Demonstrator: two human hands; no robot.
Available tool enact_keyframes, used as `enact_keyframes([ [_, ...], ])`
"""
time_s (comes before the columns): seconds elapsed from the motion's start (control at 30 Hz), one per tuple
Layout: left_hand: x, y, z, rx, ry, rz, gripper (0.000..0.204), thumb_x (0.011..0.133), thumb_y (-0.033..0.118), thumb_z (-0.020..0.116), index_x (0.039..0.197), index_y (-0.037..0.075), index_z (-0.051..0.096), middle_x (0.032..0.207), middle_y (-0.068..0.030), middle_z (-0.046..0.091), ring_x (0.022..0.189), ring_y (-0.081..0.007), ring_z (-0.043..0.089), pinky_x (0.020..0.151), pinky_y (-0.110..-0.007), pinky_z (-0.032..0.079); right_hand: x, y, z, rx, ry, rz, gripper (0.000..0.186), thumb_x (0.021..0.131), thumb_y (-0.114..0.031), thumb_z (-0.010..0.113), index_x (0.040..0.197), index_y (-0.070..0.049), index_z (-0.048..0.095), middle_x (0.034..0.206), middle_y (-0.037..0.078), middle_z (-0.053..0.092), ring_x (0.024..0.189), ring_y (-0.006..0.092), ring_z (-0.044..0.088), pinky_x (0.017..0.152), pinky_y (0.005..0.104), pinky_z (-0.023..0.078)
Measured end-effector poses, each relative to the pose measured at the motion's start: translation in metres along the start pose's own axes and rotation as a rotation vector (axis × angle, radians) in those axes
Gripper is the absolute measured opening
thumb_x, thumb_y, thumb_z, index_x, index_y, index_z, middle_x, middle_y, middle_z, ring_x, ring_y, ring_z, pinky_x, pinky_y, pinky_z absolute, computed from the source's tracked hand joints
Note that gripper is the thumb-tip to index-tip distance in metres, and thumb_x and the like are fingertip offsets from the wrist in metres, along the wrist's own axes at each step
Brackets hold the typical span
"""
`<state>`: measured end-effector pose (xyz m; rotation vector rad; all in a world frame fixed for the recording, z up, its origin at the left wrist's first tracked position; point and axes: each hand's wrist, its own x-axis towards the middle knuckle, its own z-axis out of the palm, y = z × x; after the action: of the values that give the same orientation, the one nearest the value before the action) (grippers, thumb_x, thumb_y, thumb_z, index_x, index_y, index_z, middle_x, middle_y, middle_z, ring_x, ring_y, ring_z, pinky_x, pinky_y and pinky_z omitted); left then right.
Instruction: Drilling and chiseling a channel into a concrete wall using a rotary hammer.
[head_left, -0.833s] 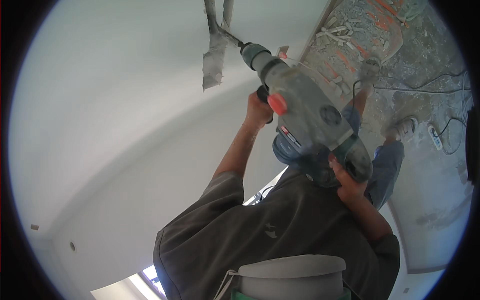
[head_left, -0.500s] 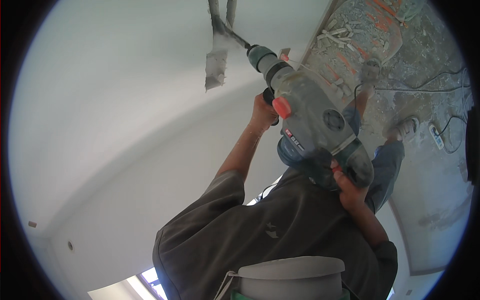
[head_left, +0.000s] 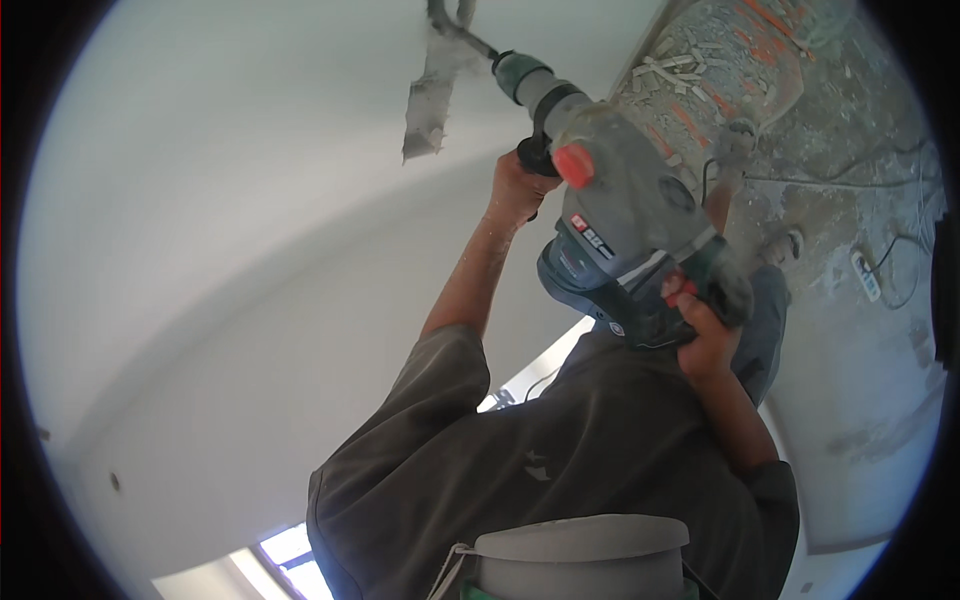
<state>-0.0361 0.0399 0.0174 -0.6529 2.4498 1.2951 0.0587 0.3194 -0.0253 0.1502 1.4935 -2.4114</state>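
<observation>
A dusty grey-green rotary hammer [head_left: 625, 190] with a red knob and red trigger is held up between my two hands. My left hand [head_left: 522, 188] is wrapped round its black side handle near the front collar. At the rear, my right hand [head_left: 708, 335] grips the main handle, fingers at the red trigger. The chisel bit [head_left: 470, 40] reaches up to a chased groove [head_left: 440, 60] in the white wall. Dust blurs the bit's tip, so its exact contact cannot be made out. Below the groove lies a wider broken-out patch [head_left: 428, 115] with rough grey edges.
Rubble and orange pipe pieces [head_left: 690, 75] cover the floor at the upper right, next to my feet. A white power strip [head_left: 866, 276] and dark cables [head_left: 830, 183] lie on the dusty floor at right. A window [head_left: 290, 555] shows at the lower left.
The rotary hammer and both hands have shifted slightly upward in view. The bit's tip sits higher along the groove, and the view has tilted a little.
</observation>
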Motion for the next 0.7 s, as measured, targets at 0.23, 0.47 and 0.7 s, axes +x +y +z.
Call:
enact_keyframes([
  [0.23,-0.013,-0.009,-0.011,0.089,0.015,-0.070,0.020,0.078,-0.005,0.066,0.097,-0.001,0.063,0.088,-0.0048,0.066,0.079,-0.0116,0.063,0.070,-0.027,0.052,-0.003,0.001,0.010,0.129,0.021,0.085,0.012,0.082,0.003,0.056,0.092,0.002,0.063,0.088,0.010,0.063,0.083,0.0209,0.061,0.078,0.0315,0.048],
  [0.47,0.016,-0.014,-0.019,0.182,-0.085,0.030,0.020,0.076,-0.006,0.067,0.095,0.000,0.063,0.083,-0.0030,0.065,0.073,-0.0107,0.062,0.065,-0.026,0.051,-0.020,0.023,0.024,-0.010,0.059,-0.073,0.014,0.080,0.005,0.058,0.092,0.002,0.064,0.089,0.011,0.065,0.084,0.0213,0.063,0.077,0.0306,0.048],
  [0.7,0.014,-0.019,-0.024,0.279,-0.034,-0.022,0.028,0.070,0.006,0.076,0.094,0.001,0.065,0.080,-0.0021,0.067,0.074,-0.0076,0.057,0.068,-0.027,0.048,-0.016,0.017,0.035,0.509,0.164,0.253,0.016,0.079,0.003,0.055,0.094,0.002,0.061,0.087,0.005,0.063,0.081,0.0159,0.061,0.076,0.0301,0.047],
])
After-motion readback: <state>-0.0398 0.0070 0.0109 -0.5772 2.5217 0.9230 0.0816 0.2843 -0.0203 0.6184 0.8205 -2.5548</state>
